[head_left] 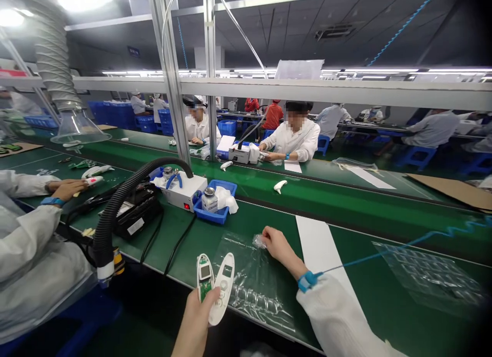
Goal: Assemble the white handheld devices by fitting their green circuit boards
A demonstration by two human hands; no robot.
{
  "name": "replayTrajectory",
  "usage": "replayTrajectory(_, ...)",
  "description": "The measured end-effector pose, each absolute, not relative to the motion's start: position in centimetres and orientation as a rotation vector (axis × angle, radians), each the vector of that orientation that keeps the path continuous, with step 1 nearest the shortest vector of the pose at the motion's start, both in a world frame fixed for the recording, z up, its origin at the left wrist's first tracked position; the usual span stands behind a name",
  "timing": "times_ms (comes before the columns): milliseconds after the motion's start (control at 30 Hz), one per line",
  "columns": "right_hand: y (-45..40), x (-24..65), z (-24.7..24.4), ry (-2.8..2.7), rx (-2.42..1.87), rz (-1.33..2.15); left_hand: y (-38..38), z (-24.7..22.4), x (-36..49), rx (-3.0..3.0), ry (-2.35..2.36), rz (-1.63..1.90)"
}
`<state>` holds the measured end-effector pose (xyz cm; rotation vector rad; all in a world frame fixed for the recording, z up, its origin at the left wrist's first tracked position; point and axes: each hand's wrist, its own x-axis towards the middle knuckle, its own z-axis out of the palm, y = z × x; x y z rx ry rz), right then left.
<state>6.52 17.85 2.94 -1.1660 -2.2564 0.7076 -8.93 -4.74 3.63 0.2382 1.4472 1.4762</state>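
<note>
My left hand (199,308) is closed on two parts of a white handheld device, side by side above the table's front edge. One is a housing half (205,272) with a small screen and green circuit board; the other is a white front cover (223,288) with a window and round button openings. A blue wrist strap (307,281) is on my right arm. The fingers of my right hand (273,242) pinch a small crinkled clear plastic piece (259,241) at the far side of a clear plastic bag (246,264). Clear moulded pieces (257,299) lie on the bag's near part.
White paper strips (321,244) lie right of my hand, then another clear bag (430,270). A blue tray (215,216) holds a bottle and tissue. A black hose (111,208) arches at left, near a co-worker's hands (69,189). White parts (280,186) sit on the green belt.
</note>
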Motion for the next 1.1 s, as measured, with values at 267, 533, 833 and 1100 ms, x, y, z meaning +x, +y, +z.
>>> replayTrajectory(267, 8.3, 10.6, 1.5, -2.364, -1.224, 0.737, -6.4, -1.2, -7.6, 0.244, 1.458, 1.487)
replayTrajectory(533, 3.3, 12.3, -0.1, -2.246, -1.380, 0.764, -6.1, -2.8, -4.3, 0.425, 1.622, 1.474)
replayTrajectory(833, 2.7, 12.9, -1.8, -2.113, -1.266, 0.809, -5.8, -4.0, -2.6, 0.575, 1.707, 1.465)
replayTrajectory(1100, 2.6, 13.4, -1.1, -2.008, -1.227, 0.920, -5.9, -5.4, -2.2, 0.653, 1.784, 1.421)
